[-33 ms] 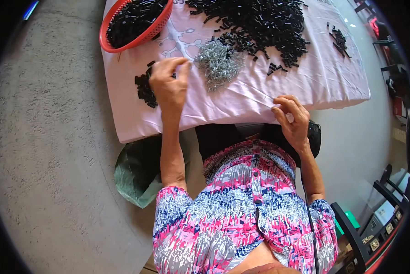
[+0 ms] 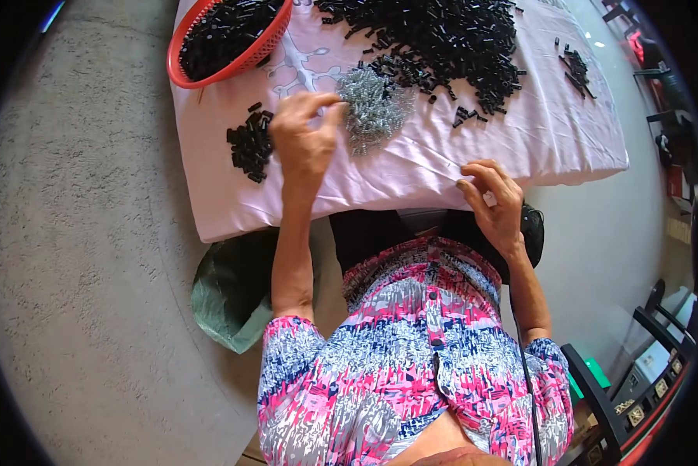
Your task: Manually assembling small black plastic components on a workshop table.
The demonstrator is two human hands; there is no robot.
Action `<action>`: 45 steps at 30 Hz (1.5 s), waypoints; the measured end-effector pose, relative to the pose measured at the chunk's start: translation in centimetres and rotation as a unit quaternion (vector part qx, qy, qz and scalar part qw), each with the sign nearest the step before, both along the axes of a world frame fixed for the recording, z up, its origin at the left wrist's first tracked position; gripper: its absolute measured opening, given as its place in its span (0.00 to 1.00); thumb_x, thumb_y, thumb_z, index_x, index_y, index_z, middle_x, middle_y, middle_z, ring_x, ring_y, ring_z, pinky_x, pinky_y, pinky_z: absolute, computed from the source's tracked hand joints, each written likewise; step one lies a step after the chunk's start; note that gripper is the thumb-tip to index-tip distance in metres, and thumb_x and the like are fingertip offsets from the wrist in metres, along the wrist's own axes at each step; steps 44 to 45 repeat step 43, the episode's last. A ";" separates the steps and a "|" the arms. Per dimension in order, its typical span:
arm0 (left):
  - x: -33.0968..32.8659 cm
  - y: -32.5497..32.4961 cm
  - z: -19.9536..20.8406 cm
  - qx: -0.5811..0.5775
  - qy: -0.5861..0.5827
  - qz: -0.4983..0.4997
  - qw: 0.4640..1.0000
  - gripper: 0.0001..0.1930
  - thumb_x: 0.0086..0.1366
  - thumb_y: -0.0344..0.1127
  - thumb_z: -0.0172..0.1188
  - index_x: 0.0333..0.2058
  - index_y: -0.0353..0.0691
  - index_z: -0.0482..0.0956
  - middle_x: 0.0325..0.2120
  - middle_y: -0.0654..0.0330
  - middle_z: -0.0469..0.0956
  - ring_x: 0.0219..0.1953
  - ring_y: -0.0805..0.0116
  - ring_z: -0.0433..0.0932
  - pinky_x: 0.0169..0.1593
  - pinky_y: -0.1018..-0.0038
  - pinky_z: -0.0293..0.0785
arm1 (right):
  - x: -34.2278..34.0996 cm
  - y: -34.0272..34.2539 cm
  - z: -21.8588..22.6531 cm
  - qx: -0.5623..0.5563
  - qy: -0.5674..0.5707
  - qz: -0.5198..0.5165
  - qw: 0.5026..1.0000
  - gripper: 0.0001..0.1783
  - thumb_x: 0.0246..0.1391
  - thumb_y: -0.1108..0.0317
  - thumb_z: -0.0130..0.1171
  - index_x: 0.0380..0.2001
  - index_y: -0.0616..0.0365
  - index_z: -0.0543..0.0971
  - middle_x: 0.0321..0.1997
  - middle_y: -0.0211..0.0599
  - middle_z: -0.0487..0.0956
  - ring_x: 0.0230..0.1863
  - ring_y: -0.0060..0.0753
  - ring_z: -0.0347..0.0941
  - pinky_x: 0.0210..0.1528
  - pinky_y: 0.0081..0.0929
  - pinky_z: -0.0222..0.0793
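Observation:
My left hand is raised over the pink cloth, beside a heap of small silvery wire springs. Its thumb and forefinger curve toward each other; motion blur hides whether anything is between the tips. To its left lies a small pile of short black tubes. At the cloth's near edge rests my right hand, fingers curled and thumb bent in toward them. Whatever those fingers hold is too small to name. A large heap of black tubes spreads beyond the springs.
A red plastic basket full of black pieces stands at the table's far left. Some loose black tubes lie at the right. Below the left table edge is an open green bag. Dark wooden furniture stands at lower right.
My left hand has moved right, away from the small black pile and closer to the springs. The right hand stays almost in place, with the whole view shifting slightly.

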State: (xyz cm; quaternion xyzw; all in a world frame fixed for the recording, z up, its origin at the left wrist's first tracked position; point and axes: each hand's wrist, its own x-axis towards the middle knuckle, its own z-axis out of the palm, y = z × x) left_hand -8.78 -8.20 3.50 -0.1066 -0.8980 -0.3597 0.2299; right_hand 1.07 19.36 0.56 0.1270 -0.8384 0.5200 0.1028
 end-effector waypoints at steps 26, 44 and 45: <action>6.7 6.6 -3.3 0.678 -0.348 -0.230 0.606 0.08 0.66 0.26 0.58 0.44 0.33 0.77 0.37 0.52 0.81 0.37 0.68 0.82 0.40 0.77 0.82 | -6.1 0.4 0.2 0.169 0.142 0.008 0.975 0.11 0.49 0.81 0.61 0.38 0.61 0.79 0.37 0.37 0.77 0.31 0.38 0.78 0.31 0.31 0.75; 8.1 4.1 -5.4 0.718 -0.264 -0.309 0.565 0.14 0.67 0.30 0.57 0.50 0.32 0.74 0.43 0.47 0.78 0.43 0.59 0.81 0.45 0.70 0.81 | -6.9 -3.2 0.4 0.186 0.157 0.012 0.970 0.10 0.47 0.77 0.63 0.35 0.58 0.79 0.34 0.35 0.77 0.36 0.39 0.78 0.34 0.32 0.74; 8.1 4.1 -5.4 0.718 -0.264 -0.309 0.565 0.14 0.67 0.30 0.57 0.50 0.32 0.74 0.43 0.47 0.78 0.43 0.59 0.81 0.45 0.70 0.81 | -6.9 -3.2 0.4 0.186 0.157 0.012 0.970 0.10 0.47 0.77 0.63 0.35 0.58 0.79 0.34 0.35 0.77 0.36 0.39 0.78 0.34 0.32 0.74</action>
